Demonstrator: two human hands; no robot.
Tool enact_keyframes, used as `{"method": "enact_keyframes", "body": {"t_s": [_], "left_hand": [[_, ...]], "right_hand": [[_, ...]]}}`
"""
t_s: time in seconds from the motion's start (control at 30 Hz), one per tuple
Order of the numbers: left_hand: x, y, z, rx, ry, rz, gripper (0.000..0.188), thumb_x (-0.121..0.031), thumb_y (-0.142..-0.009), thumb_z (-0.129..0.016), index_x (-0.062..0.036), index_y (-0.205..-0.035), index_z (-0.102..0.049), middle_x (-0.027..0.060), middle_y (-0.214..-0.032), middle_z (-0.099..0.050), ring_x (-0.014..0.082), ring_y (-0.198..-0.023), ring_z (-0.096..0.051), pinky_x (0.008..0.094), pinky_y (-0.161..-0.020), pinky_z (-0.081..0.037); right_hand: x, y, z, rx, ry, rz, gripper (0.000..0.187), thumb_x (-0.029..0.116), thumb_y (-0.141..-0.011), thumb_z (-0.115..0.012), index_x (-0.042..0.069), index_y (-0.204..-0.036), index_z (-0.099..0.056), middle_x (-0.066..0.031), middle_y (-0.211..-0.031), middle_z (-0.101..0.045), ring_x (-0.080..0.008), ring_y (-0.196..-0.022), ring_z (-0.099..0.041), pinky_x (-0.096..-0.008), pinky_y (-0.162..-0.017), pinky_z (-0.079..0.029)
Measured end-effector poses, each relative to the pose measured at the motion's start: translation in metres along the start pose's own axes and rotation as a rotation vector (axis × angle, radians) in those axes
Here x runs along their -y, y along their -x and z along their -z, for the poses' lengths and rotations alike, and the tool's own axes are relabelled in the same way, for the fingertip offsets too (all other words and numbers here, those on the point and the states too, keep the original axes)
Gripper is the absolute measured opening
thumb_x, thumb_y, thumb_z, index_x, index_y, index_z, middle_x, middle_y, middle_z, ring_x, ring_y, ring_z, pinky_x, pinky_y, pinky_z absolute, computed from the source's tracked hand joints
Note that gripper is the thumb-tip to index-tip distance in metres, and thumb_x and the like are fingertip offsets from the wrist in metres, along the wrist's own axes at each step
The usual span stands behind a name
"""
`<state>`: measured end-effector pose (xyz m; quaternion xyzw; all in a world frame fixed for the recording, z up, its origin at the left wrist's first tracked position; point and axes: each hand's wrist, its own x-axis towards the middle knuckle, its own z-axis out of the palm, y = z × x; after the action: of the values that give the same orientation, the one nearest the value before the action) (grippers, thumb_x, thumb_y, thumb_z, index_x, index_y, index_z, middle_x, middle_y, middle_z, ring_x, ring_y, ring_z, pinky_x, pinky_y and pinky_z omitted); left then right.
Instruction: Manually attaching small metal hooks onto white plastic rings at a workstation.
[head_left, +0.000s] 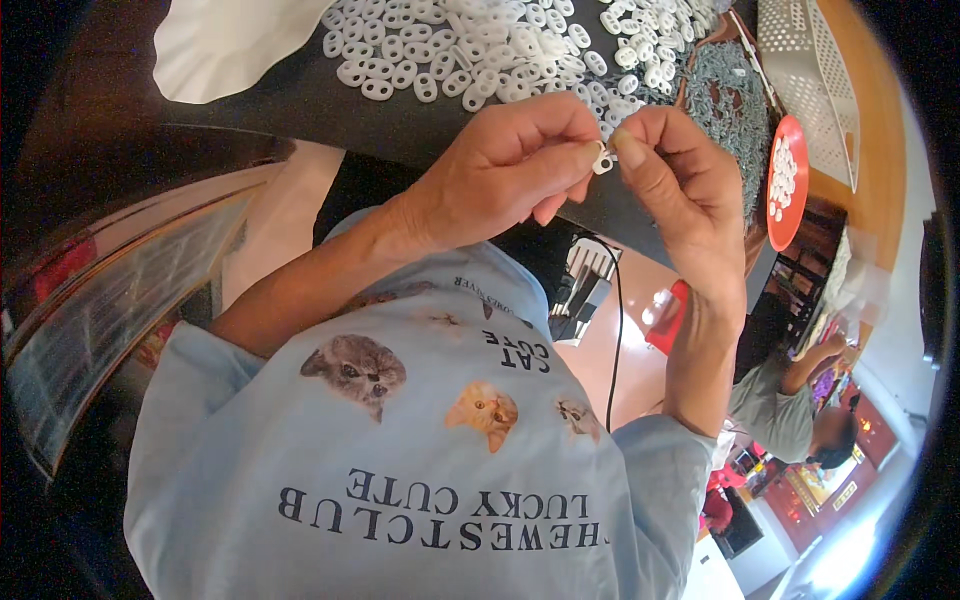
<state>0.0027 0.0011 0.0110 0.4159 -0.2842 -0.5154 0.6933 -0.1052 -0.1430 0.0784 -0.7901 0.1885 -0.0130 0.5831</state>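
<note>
A small white plastic piece with a hole [602, 163] sits between my hands, just above the near edge of the dark table. My left hand [510, 160] pinches it between thumb and bent fingers. Right beside it, the thumb and forefinger of my right hand [690, 185] are pressed together at the piece's edge; what they grip is too small to make out. Beyond my hands lies a spread of white oval two-holed plastic pieces [425, 87]. Smaller white pieces [650, 50] form another heap farther right.
A heap of small grey pieces [722, 110] lies right of the white ones. Past it are a red dish [793, 215] with white bits and a white perforated basket [835, 80]. A white wavy-edged sheet-like thing [215, 50] is at the far left. Another person [785, 410] is at the right.
</note>
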Motion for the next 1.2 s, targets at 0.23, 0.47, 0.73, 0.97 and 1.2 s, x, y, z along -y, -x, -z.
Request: {"method": "enact_keyframes", "body": {"t_s": [0.23,0.47,0.73,0.97,1.2], "left_hand": [[0.008,0.002,-0.001,-0.015,0.043,-0.02,0.013,-0.017,-0.095,-0.049,-0.0058,-0.09,-0.052,-0.0039,-0.067,-0.047,0.0019,-0.057,-0.041,0.0185,-0.05,-0.034],[0.017,0.002,-0.001,-0.048,0.014,-0.066,0.018,-0.023,-0.096,-0.049,-0.0065,-0.09,-0.051,-0.0044,-0.066,-0.042,0.0013,-0.051,-0.033,0.018,-0.044,-0.026],[0.018,0.001,-0.002,-0.14,-0.07,-0.084,0.02,-0.025,-0.095,-0.05,-0.0068,-0.086,-0.051,-0.0053,-0.062,-0.04,0.0016,-0.052,-0.034,0.0185,-0.043,-0.027],[0.019,0.001,0.002,-0.113,-0.121,-0.106,0.017,-0.022,-0.094,-0.051,-0.0066,-0.087,-0.053,-0.0048,-0.064,-0.044,0.0014,-0.052,-0.035,0.0187,-0.044,-0.027],[0.02,0.0,0.003,-0.055,0.025,-0.076,0.014,-0.019,-0.092,-0.053,-0.006,-0.086,-0.053,-0.0053,-0.066,-0.044,0.0004,-0.053,-0.034,0.0177,-0.044,-0.025]], "right_hand": [[-0.004,0.002,-0.007,-0.058,0.021,-0.039,0.014,0.013,-0.093,-0.056,0.0,-0.088,-0.055,0.0036,-0.072,-0.049,-0.0045,-0.068,-0.042,-0.0203,-0.059,-0.037],[-0.011,0.003,-0.02,-0.13,-0.022,-0.025,0.014,0.012,-0.093,-0.056,0.001,-0.084,-0.054,0.0051,-0.07,-0.046,-0.0035,-0.065,-0.038,-0.0199,-0.055,-0.034],[-0.027,0.003,-0.036,-0.261,-0.038,0.025,0.015,0.018,-0.094,-0.056,0.003,-0.09,-0.053,0.006,-0.067,-0.045,-0.0015,-0.056,-0.035,-0.0181,-0.049,-0.025],[-0.023,0.007,-0.029,-0.218,-0.058,-0.044,0.015,0.015,-0.094,-0.055,0.002,-0.086,-0.054,0.0048,-0.068,-0.046,-0.0022,-0.059,-0.037,-0.0191,-0.05,-0.028],[-0.017,0.004,-0.01,-0.039,-0.083,-0.08,0.012,0.011,-0.094,-0.054,0.002,-0.085,-0.053,0.0063,-0.069,-0.044,-0.0028,-0.062,-0.037,-0.02,-0.053,-0.031]]}}
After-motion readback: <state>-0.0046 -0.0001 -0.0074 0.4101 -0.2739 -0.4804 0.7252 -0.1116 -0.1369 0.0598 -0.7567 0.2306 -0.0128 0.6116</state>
